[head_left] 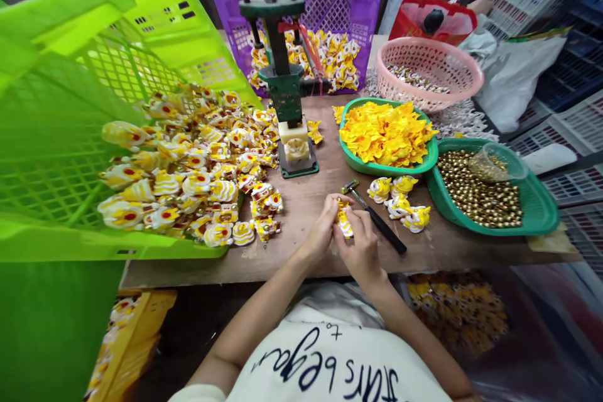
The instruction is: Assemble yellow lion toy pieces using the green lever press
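Pinching a toy (345, 225) with fingertips of left hand (323, 226) and right hand (360, 242), near the table's (277, 259) front edge. Just left of a hammer (382, 226) and loose toys (398, 206), in front of a press (288, 97); with a lime crate (164, 250) along the left edge and a bead tray (541, 210) near the front right corner.

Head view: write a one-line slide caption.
Left hand and right hand hold a yellow toy beside a hammer on a wooden table.

- Left hand (321, 226) and right hand (362, 244) hold a yellow-white figurine (345, 223).
- From it, hammer (377, 218) at three o'clock.
- Green press (287, 95) at eleven.
- Lime crate (51, 144) at ten.
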`<state>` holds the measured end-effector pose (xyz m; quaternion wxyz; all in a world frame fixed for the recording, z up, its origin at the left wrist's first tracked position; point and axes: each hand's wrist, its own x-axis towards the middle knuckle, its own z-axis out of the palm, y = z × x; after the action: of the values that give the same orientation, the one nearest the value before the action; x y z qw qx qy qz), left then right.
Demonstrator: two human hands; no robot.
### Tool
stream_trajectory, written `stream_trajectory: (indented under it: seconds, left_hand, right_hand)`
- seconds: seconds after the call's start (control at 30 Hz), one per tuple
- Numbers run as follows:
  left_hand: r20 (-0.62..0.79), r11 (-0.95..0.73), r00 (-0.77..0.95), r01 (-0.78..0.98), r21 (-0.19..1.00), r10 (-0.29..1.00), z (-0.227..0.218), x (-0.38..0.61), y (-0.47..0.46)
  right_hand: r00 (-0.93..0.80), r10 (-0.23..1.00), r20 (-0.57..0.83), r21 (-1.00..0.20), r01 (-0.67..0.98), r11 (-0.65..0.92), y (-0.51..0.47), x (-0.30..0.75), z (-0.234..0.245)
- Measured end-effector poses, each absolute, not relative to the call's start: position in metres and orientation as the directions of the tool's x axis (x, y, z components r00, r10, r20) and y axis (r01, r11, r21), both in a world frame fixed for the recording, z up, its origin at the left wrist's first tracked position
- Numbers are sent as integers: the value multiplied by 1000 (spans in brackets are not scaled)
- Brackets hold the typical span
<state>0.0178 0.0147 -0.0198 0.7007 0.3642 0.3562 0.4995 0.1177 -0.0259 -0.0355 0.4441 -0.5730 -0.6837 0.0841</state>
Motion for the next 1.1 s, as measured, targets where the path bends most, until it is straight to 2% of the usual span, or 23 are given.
stream_trajectory:
  seconds: [0.1,0.2,0.3,0.37,0.47,0.5,0.6,0.67,0.77,0.83,0.87,0.93,1.0,1.1]
  left_hand:
    - [-212,281,190,-526,802,959,-25,19,23]
    - [-355,368,158,-647,668,921,-23,16,33]
    - [-438,409,149,-693,593,887,-16,9,39]
    - [-454,418,153,-708,569,878,-14,4,40]
    - [-463,420,161,-733,535,872,-16,-1,38]
    - [-468,422,163,-738,526,868,-18,-1,37]
    - [-488,441,172,-736,514,856,-22,-2,36]
    - [-492,449,178,-731,514,852,-23,-2,36]
    - [-491,461,196,-728,507,849,-22,0,36]
    - [-489,466,202,-724,509,848,-20,0,35]
    - [-492,471,204,-719,511,846,-19,1,34]
    - [-505,482,204,-710,514,839,-16,0,33]
    - [-517,494,209,-706,507,830,-15,-2,33]
    - [-500,490,219,-705,513,838,-14,-7,34]
  right_hand:
    - [-75,901,428,-595,727,343,-17,130,-39]
    - [-181,915,360,-577,727,371,8,153,-26]
    - [-72,886,458,-532,776,338,47,173,-8]
    - [-20,861,508,-454,844,287,76,183,1]
    - [-26,864,503,-381,891,248,114,196,8]
    - [-2,863,506,-409,880,242,124,201,10]
    - [95,865,492,-599,758,257,140,215,18]
    - [55,899,434,-678,677,286,142,218,22]
    - [-87,930,356,-635,708,309,138,217,22]
    - [-60,930,361,-619,731,288,138,217,19]
    - [4,925,380,-657,705,267,139,218,19]
    - [180,906,384,-800,555,228,140,221,22]
    - [288,911,296,-922,333,195,135,221,29]
    - [208,973,95,-992,105,75,113,209,37]
